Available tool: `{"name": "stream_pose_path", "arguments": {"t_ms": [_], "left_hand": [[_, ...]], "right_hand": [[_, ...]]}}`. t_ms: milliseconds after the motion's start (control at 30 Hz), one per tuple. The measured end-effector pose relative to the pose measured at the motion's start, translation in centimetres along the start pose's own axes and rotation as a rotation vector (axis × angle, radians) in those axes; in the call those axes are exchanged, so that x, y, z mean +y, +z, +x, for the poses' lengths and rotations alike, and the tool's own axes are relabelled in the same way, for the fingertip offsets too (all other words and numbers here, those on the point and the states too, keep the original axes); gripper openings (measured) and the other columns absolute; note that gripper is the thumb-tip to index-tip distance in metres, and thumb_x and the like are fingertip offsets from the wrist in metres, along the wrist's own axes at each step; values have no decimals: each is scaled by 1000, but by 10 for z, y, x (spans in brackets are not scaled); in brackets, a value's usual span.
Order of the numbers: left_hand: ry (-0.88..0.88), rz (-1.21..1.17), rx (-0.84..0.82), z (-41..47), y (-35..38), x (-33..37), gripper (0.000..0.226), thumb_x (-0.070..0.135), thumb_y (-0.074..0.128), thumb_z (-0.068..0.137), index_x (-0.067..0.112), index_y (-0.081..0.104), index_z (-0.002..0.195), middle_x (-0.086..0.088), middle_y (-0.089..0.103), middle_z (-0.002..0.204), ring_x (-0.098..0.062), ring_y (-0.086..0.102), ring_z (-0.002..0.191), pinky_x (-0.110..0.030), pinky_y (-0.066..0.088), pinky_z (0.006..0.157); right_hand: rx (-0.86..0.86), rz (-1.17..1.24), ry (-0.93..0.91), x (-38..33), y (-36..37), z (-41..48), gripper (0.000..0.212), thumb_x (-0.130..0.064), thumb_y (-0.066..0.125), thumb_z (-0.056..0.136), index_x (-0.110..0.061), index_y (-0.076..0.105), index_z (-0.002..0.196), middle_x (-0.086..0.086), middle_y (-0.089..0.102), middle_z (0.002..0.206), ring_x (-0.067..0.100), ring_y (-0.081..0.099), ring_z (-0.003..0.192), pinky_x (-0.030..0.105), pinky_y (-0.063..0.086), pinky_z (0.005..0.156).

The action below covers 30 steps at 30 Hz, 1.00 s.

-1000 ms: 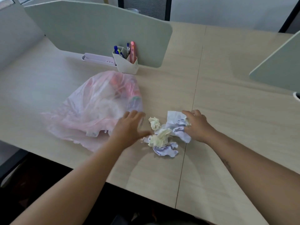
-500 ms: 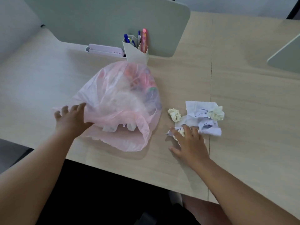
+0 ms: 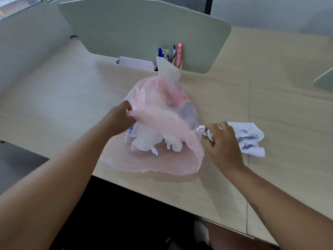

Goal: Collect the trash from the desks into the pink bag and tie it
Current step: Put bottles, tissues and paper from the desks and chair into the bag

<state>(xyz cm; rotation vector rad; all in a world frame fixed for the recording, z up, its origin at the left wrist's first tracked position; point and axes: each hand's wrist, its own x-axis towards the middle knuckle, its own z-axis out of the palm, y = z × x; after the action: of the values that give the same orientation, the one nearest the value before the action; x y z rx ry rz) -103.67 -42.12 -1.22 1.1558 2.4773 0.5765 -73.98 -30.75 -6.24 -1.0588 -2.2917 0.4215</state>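
Observation:
A translucent pink bag (image 3: 162, 109) lies on the wooden desk (image 3: 54, 109), its mouth facing me, with white crumpled paper and coloured scraps inside. My left hand (image 3: 119, 117) pinches the upper rim of the bag and lifts it, holding the mouth open. My right hand (image 3: 221, 141) is closed on small crumpled paper balls (image 3: 204, 131) right at the bag's right rim. A larger crumpled white sheet with blue marks (image 3: 249, 138) lies on the desk just right of that hand.
A white pen holder (image 3: 169, 68) with pens stands right behind the bag, next to a pale lilac tray (image 3: 135, 63). A grey-green divider panel (image 3: 144, 31) runs behind them, another (image 3: 324, 81) at far right. The desk's front edge is near my arms.
My left hand went from resting on the bag's left edge to gripping and raising its rim. My right hand picked up the small paper balls and carried them left to the bag's mouth.

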Motion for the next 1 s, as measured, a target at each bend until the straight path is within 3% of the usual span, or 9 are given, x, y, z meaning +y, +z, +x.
{"name": "stream_pose_path", "arguments": {"t_ms": [100,200,300,433,533,633,733,867,1000], "left_hand": [[-60,-115,-123,-2,-11,28,35,34,69,85,16,47,106,-6,58,88,-23,50,59,-26,39,45],[-86,-234,-328,-5,-17,42,51,37,75,82,22,41,118,-10,60,92,-25,57,65,-36,53,58],[-3,-296,-257,-9,-17,54,25,38,64,91,21,51,105,-6,58,87,-23,52,66,-36,48,59],[44,-324,-115,-18,-12,67,17,29,45,99,16,57,97,-1,50,74,-17,41,56,-28,33,49],[40,-311,-92,-26,0,74,22,26,40,100,16,59,100,1,50,71,-17,41,58,-29,32,50],[35,-293,-26,-28,12,77,24,26,39,100,13,59,102,-6,57,79,-20,45,62,-31,34,55],[8,-250,40,-23,21,74,26,26,38,100,13,60,105,-9,62,88,-20,50,68,-32,38,60],[-28,-241,67,-18,29,69,27,27,37,101,15,60,105,-2,58,80,-16,50,66,-29,37,58],[-16,-219,55,-16,35,68,27,29,37,102,14,59,105,-8,61,85,-18,50,68,-31,37,60]], "right_hand": [[-29,118,-198,-43,10,8,24,-25,50,79,-23,53,103,9,54,97,30,51,89,35,48,63],[-94,135,-322,-66,30,1,24,-24,52,80,-23,51,104,8,54,101,29,51,90,33,47,49],[-171,81,-363,-67,50,-1,26,-23,50,80,-23,56,105,7,56,105,29,53,90,32,47,45],[-472,-140,-334,-33,86,-13,46,-30,64,82,-24,55,127,19,51,132,42,46,124,48,54,82],[-570,-283,-283,-14,97,-26,63,-45,61,83,-35,43,142,18,33,152,47,29,139,59,34,106],[-608,-237,-324,-15,86,-24,75,-59,50,86,-47,12,149,9,-2,162,41,-4,147,55,10,116],[-424,-130,-402,-16,52,-17,77,-68,49,84,-50,11,148,4,1,163,36,-5,148,45,-13,114],[9,-214,-254,32,15,-11,76,-74,44,82,-40,26,148,7,19,158,37,14,146,59,11,115],[-49,-347,87,89,-5,0,80,-80,32,81,-43,16,150,9,13,159,41,5,146,63,8,113]]}}
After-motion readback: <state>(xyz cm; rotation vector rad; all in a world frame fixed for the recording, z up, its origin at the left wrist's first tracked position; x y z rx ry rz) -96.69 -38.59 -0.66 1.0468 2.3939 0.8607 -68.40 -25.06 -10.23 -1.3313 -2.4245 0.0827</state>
